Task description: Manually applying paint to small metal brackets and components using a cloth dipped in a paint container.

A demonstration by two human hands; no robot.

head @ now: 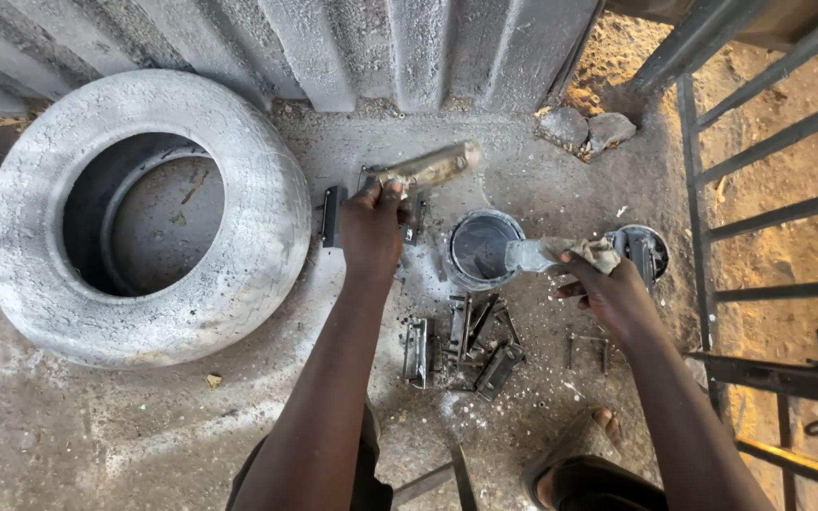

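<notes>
Above round can (pixel 481 248): rag-wrapped scraper (pixel 560 254).

Tyres: one (pixel 134 218)
Round tins: two (pixel 481 248) (pixel 644 248)
Stones: two (pixel 563 126) (pixel 610 131)
Hands: two (pixel 373 227) (pixel 613 295)
Brushes: one (pixel 431 168)

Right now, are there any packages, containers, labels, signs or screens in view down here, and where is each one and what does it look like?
No labels, signs or screens show.
Open can: on the ground between the hands, round, grey rim, dark inside.
Lid or second can: right of it, beyond the right hand, round, grey; partly hidden.
Right hand: holds a grey strip wrapped in rag over the open can.
Left hand: grips a pale flat piece.
</notes>
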